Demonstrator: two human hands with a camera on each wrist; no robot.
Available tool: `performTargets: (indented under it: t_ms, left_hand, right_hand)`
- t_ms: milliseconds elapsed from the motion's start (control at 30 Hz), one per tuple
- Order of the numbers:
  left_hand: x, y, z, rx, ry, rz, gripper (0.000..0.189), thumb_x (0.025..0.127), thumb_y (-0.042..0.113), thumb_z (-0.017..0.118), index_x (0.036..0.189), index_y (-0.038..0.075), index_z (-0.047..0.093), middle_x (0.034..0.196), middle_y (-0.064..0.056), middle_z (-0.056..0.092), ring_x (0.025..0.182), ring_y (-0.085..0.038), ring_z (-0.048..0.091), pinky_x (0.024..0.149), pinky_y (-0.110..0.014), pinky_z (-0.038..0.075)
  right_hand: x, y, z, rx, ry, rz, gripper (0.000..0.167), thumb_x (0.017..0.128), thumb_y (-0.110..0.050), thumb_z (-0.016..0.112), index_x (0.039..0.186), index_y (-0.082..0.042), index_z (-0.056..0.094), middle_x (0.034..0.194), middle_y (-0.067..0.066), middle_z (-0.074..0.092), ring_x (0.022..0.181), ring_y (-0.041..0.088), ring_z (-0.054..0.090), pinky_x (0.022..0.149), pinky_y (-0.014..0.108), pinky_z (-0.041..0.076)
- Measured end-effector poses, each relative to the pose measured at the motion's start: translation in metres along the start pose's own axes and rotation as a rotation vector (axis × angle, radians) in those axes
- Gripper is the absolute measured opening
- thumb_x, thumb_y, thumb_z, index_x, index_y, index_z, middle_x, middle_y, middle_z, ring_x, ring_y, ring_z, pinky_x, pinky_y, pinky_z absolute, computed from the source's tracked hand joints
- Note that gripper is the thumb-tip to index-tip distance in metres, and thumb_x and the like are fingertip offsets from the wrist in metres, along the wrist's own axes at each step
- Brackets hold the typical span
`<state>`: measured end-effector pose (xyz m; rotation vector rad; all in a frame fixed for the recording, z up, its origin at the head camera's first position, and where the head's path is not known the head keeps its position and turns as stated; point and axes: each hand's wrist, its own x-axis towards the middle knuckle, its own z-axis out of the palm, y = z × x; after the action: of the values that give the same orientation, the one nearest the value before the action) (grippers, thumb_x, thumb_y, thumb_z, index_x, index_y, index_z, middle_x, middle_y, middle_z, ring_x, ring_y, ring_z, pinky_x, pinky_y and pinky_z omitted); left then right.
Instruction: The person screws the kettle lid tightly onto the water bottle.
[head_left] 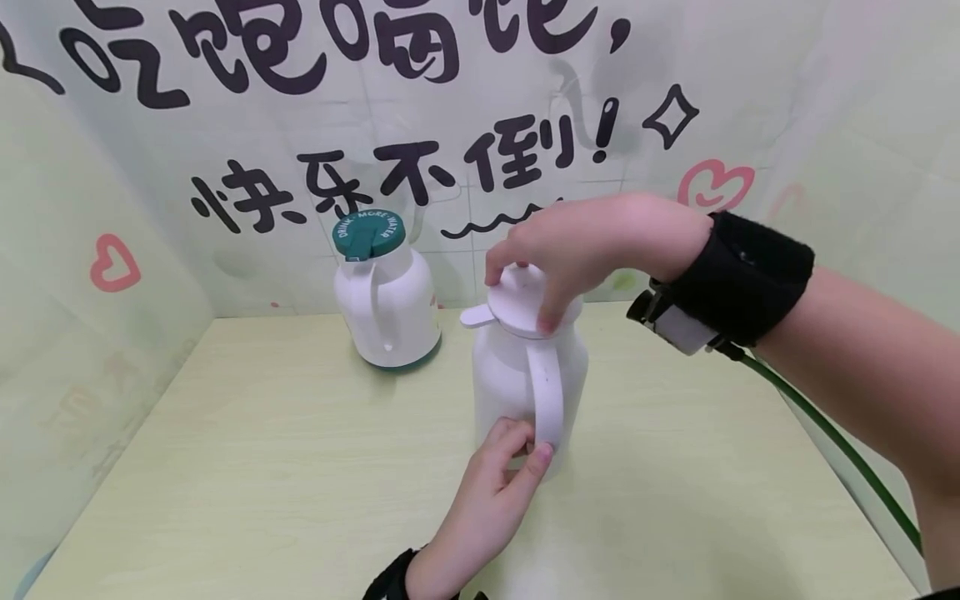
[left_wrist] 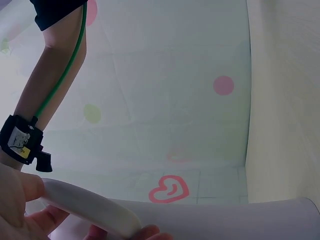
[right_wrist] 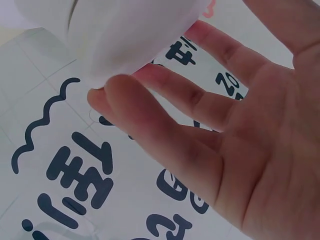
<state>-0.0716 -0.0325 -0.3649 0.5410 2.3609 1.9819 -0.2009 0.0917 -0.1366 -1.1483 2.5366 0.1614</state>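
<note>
A white thermos jug (head_left: 498, 379) stands on the table with its handle (head_left: 546, 387) facing the person. My left hand (head_left: 480, 500) pinches the lower end of that handle between thumb and fingers. From above, my right hand (head_left: 573, 250) holds the round white lid (head_left: 517, 304), thumb on the near side and fingers over the top and far side. The right wrist view shows its curved fingers (right_wrist: 192, 97) against the white lid (right_wrist: 135, 40). In the left wrist view the handle (left_wrist: 90, 205) runs along the jug, and only fingertips of the left hand show at the bottom edge.
A second white jug (head_left: 382, 304) with a green lid (head_left: 369, 235) stands at the back left, its handle toward the front. Behind the table (head_left: 262, 467) hangs a pale printed sheet (head_left: 420, 125). A green cable (head_left: 832, 442) runs from the right wrist along the forearm.
</note>
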Motion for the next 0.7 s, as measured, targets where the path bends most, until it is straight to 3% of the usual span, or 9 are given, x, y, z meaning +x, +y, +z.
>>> performTargets:
  t_ms: [533,700]
  left_hand:
    - [0.0016,0.0018,-0.0004,-0.004,-0.01,-0.006,0.019,0.099,0.026,0.054,0.094,0.009,0.059,0.102,0.001,0.05,0.102,-0.021,0.055,0.076,-0.03,0.053]
    - [0.0012,0.0012,-0.0002,-0.004,-0.01,-0.008,0.019,0.099,0.027,0.054,0.094,0.009,0.058,0.102,0.001,0.05,0.102,-0.021,0.054,0.076,-0.03,0.053]
  right_hand:
    - [0.0077,-0.0061,0.0005,-0.033,0.006,0.158,0.054,0.08,-0.045,0.073,0.118,-0.01,0.057,0.101,0.004,0.061,0.091,0.023,0.055,0.077,0.037,0.046]
    - [0.0078,-0.0083,0.0017,-0.019,0.004,0.197,0.053,0.08,-0.048,0.071,0.113,-0.009,0.057,0.096,0.006,0.06,0.074,0.023,0.059,0.065,0.034,0.048]
